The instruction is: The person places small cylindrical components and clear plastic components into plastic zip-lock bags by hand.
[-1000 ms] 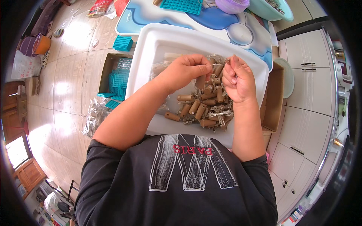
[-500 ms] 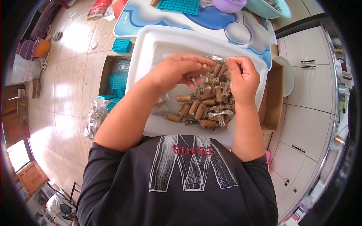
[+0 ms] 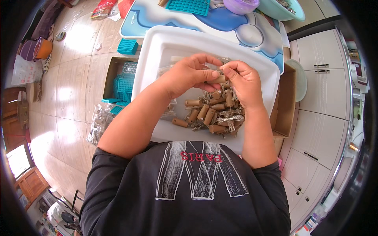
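Observation:
Above a white plastic tub [image 3: 151, 51], my left hand [image 3: 189, 74] is closed round a tan cork-shaped string light [image 3: 218, 79], thumb along its side. My right hand [image 3: 247, 82] meets it from the right, with thumb and forefinger pinched together by the cork's end. What lies between those right fingertips is too small to make out; a bit of silvery wire shows just behind them. Below both hands, a heap of similar cork lights [image 3: 202, 112] with tangled thin wire [image 3: 230, 117] lies in the tub.
Left of the tub stand a cardboard box [image 3: 110, 80] holding teal plastic trays [image 3: 125, 84] and a clear bag [image 3: 101, 124]. Beyond it is a blue-and-white table [image 3: 177, 21] with a teal grid tray [image 3: 188, 6] and a purple bowl [image 3: 241, 5]. Another cardboard box [image 3: 285, 102] is at right.
My right hand has moved left, bringing its fingertips to the cork's end. The wire that stretched between the hands is now mostly hidden. My left hand has turned slightly, still holding the cork light.

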Available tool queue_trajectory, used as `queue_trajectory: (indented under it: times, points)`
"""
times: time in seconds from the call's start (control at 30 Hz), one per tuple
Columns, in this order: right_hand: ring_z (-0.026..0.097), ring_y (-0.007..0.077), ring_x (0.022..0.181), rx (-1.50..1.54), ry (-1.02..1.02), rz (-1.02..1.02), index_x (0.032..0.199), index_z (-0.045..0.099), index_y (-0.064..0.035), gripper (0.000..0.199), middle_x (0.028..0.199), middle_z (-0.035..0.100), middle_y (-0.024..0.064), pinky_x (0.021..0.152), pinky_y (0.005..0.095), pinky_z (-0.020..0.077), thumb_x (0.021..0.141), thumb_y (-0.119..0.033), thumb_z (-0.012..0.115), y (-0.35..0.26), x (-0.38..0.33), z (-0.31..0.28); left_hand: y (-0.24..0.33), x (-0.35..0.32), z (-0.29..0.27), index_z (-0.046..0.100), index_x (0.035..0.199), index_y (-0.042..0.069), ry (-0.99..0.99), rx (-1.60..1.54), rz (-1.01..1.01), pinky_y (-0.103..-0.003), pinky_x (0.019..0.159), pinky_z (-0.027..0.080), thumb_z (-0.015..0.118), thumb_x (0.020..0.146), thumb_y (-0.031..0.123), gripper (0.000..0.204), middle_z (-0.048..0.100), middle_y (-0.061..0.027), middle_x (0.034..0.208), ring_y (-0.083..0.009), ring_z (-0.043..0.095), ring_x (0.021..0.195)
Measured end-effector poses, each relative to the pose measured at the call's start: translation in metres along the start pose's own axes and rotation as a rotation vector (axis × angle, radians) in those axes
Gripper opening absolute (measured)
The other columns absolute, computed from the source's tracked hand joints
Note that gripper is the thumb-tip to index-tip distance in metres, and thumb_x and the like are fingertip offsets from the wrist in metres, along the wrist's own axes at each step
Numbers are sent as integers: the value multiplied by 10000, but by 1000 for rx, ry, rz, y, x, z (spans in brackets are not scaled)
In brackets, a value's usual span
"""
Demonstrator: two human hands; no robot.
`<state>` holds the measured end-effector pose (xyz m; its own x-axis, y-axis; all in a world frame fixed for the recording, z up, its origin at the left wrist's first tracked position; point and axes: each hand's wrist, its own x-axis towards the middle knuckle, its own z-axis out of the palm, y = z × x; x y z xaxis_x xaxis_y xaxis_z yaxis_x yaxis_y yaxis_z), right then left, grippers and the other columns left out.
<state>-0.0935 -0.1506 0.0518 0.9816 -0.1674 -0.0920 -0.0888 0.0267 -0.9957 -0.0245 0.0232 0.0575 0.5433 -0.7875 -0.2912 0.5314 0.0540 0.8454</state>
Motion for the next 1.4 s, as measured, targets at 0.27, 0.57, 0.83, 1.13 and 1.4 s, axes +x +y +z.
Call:
queue_trajectory:
  times: [0.27,0.57,0.83,1.13,1.4]
  points:
    - [548,39,729,-126,-118,-73,935,574,5,162,781,611,7,626,188,435,804,-65,639,5,-6,8,-6,4,-6,551,1057,6,100,-37,-29,-266,715,523,565,867,214,282,604,-66,929,-150,611,831]
    - [473,33,623,74,87,-119,877,568,-3,140,733,569,-12,564,176,393,828,-118,631,4,-1,10,-5,5,-9,526,1087,-40,92,108,219,-265,741,519,580,857,148,302,602,-110,951,-164,622,822]
    - [390,20,515,287,146,28,855,558,-17,178,693,533,-7,438,153,284,811,-160,655,1,1,13,9,6,-30,523,1134,3,364,284,424,-276,788,480,532,886,138,282,595,-87,1003,-162,590,905]
    - [374,20,494,325,266,5,866,560,-23,186,687,533,11,415,154,265,789,-147,676,0,5,-2,4,-1,-47,506,1072,35,606,1345,226,-357,813,451,552,755,84,324,572,-167,1043,-281,562,959]
    - [382,15,510,274,221,-28,864,566,-23,175,685,529,-11,428,153,279,787,-133,678,-2,3,1,-12,14,-50,532,1027,26,543,1567,-106,-412,767,458,627,749,262,377,595,-169,973,-328,579,885]
